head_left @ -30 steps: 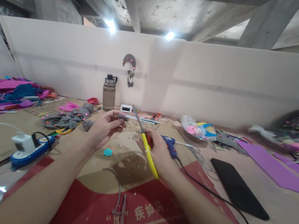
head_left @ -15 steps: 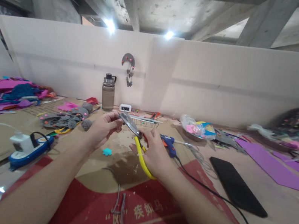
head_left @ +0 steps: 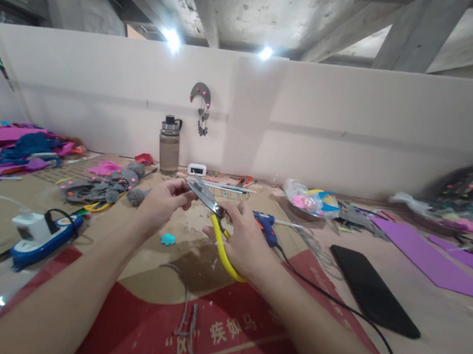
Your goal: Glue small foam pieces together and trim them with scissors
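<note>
Head view, one workbench, as we list it.

1. Left hand (head_left: 162, 206): raised above the bench, fingers curled in, thumb and forefinger pinched on a small grey scrap (head_left: 191, 182) that is mostly hidden by the fingertips.
2. Right hand (head_left: 244, 240): closed around the yellow handles of the scissors (head_left: 212, 209), fingers through the loops. The steel blades point up and left, and their tips meet the scrap at the left fingertips. We cannot tell how far the blades are parted.
3. Teal flower cutout (head_left: 168, 239): flat on the brown board, below the left hand and apart from it.
4. Blue glue gun (head_left: 265, 225): lying just beyond the right hand, its black cord trailing past the right forearm.
5. Grey cord strands (head_left: 189, 321): loose on the red mat (head_left: 132, 335), between our forearms.
6. Black slab (head_left: 374, 292): flat on the bench, to the right, well apart from the hands.
7. Blue and white power strip (head_left: 42, 229): to the left, with a plug in it.
8. Water bottle (head_left: 169, 144): upright against the white partition.
9. Grey felt pieces (head_left: 101, 189): heaped beyond the left hand.
10. Purple sheet (head_left: 440, 260): far right.
</note>
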### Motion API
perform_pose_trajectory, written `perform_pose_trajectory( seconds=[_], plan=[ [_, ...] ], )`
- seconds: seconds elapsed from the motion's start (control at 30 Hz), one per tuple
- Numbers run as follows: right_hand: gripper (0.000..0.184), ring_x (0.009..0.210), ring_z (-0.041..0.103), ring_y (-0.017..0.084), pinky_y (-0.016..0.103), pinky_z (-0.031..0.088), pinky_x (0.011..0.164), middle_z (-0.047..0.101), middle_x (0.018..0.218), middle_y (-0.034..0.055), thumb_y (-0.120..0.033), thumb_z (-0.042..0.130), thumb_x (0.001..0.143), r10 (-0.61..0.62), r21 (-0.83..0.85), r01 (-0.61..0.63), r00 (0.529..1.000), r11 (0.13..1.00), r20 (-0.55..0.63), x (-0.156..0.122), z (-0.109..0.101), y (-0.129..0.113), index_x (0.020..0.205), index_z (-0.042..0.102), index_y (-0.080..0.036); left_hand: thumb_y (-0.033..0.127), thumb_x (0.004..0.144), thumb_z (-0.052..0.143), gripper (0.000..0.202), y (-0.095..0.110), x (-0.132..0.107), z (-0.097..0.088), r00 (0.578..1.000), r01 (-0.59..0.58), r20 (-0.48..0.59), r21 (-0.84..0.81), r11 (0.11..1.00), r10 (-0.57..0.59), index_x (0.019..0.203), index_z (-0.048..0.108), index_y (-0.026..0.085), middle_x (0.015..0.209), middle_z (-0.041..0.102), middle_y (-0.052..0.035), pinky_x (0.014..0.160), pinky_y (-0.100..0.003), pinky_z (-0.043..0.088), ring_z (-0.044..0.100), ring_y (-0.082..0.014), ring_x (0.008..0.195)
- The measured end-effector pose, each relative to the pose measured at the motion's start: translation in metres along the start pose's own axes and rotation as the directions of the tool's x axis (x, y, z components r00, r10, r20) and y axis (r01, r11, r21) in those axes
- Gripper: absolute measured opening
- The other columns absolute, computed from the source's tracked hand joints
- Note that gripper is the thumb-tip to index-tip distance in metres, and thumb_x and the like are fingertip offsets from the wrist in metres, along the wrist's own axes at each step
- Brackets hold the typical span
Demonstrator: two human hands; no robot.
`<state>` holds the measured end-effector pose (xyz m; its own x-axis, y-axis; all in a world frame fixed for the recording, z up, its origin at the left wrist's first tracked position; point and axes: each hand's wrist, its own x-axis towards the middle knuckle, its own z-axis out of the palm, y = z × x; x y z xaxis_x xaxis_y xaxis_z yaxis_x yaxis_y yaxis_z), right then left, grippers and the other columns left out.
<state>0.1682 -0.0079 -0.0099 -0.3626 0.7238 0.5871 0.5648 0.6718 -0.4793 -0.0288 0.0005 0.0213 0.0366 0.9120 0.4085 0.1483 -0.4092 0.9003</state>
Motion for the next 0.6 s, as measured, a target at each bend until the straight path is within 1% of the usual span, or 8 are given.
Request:
perform_pose_trajectory(
  seconds=[0.27, 0.6],
  plan=[
    [0.043, 0.083, 0.052, 0.018, 0.035, 0.045, 0.079, 0.044, 0.097, 0.0064, -0.043, 0.061, 0.075, -0.001, 0.005, 0.001, 1.000, 1.000, -0.001, 0.0012, 0.0012, 0.0006, 0.113, 0.052, -0.025, 0.032, 0.073, 0.061, 0.017, 0.0001, -0.0013, -0.0009, 0.995, -0.089, -0.034, 0.195, 0.977, 0.097, 0.075, 0.060, 0.015, 0.059, 0.051, 0.0025, 0.055, -0.024, 0.035, 0.044, -0.0098, 0.055],
    [0.042, 0.082, 0.051, 0.017, 0.033, 0.044, 0.079, 0.045, 0.098, 0.0060, -0.044, 0.060, 0.076, -0.005, 0.038, 0.005, 1.000, 0.999, 0.011, 0.0006, 0.0030, 0.0033, 0.113, 0.052, -0.025, 0.030, 0.074, 0.059, 0.015, 0.0062, -0.0029, 0.0003, 0.995, -0.095, -0.017, 0.245, 0.965, 0.103, 0.075, 0.060, 0.016, 0.058, 0.051, 0.0029, 0.054, -0.023, 0.035, 0.044, -0.0096, 0.055]
  ],
)
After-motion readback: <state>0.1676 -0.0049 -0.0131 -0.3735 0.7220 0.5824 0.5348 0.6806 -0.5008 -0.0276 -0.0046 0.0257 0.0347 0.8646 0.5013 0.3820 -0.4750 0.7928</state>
